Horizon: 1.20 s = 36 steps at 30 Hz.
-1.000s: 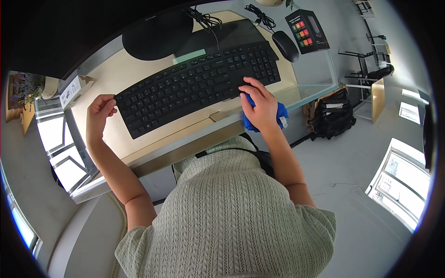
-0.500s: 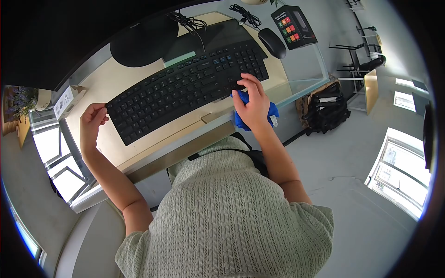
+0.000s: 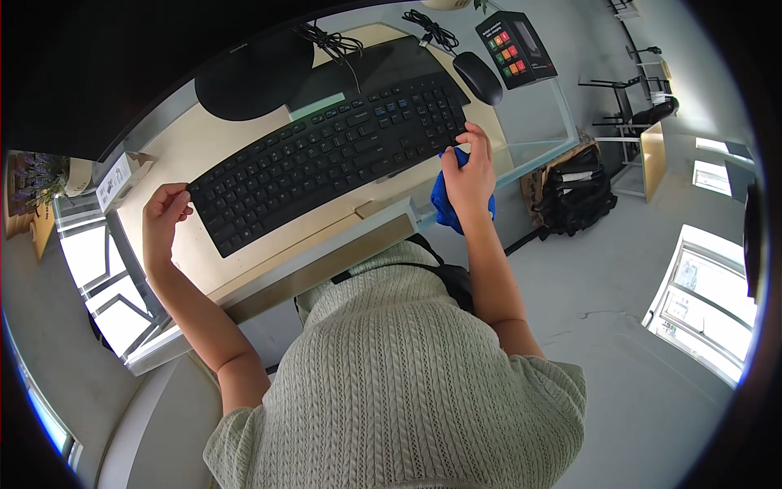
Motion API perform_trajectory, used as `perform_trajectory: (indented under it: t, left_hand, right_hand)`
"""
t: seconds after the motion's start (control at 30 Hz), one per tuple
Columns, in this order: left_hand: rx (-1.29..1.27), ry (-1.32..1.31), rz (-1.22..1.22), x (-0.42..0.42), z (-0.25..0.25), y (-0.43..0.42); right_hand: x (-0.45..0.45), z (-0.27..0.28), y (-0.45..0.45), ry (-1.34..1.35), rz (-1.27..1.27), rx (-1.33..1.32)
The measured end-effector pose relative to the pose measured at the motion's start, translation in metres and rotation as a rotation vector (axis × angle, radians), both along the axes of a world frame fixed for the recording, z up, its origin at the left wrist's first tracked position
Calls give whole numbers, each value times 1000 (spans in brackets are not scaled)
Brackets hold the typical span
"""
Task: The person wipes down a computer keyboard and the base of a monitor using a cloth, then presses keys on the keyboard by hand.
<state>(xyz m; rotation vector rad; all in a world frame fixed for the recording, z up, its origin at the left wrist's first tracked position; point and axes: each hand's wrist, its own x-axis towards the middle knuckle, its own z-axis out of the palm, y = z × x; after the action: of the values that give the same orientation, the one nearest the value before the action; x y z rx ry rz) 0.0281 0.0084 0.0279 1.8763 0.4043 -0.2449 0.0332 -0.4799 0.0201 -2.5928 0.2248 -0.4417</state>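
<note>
A black keyboard (image 3: 326,159) lies at a slant across the desk. At its left end, my left hand (image 3: 165,216) is closed, thumb and fingers pinching the corner. A crumpled blue cloth (image 3: 446,200) is bunched under the palm of my right hand (image 3: 472,179), which is closed around it. The right fingertips rest by the keyboard's lower right corner, beside the number keys. Part of the cloth is hidden by the hand and hangs near the desk's front edge.
Beyond the keyboard stand a monitor base (image 3: 252,81) and a bundled black cable (image 3: 330,41). A black mouse (image 3: 478,77) and a black box (image 3: 516,50) sit at the right. A white box (image 3: 122,179) is at the left. A dark bag (image 3: 574,187) lies past the glass edge.
My right hand has moved to the right with the blue cloth, from the arrow keys to the keyboard's right end. My left hand has stayed almost in place at the left corner.
</note>
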Motion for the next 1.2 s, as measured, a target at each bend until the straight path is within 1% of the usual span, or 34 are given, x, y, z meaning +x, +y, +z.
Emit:
perform_trajectory:
  t: [0.13, 0.2, 0.23, 0.3, 0.5, 0.73, 0.8, 0.93, 1.03, 1.1, 1.2]
  left_hand:
    - [-4, -1, -4, 0, 0, 1]
    - [1, 3, -4, 0, -1, 1]
    - [6, 7, -5, 0, -1, 1]
    - [7, 6, -5, 0, 0, 1]
    - [12, 3, 2, 0, 0, -1]
    - [-25, -9, 20, -1, 6, -5]
    - [-31, -16, 15, 0, 2, -2]
    - [-65, -31, -2, 0, 3, -4]
    - [-81, -48, -6, 0, 5, -6]
    - [-92, -56, 12, 0, 6, -7]
    - [-66, -75, -16, 0, 6, -9]
  right_hand:
    - [0, -3, 3, -78, -51, 21]
    - [-2, -3, 2, -171, 28, 20]
    - [-2, -2, 2, -171, 29, 21]
    - [-3, 3, 5, 32, -49, 77]
    - [-3, -6, 0, -86, -57, 138]
    - [-2, -3, 0, -59, -16, 115]
    - [-1, -4, -3, -63, 18, 57]
    - [0, -6, -7, -61, 47, 78]
    - [0, -5, -7, -39, -3, 73]
    - [0, -6, -8, -37, 11, 76]
    - [2, -9, -12, -84, 44, 38]
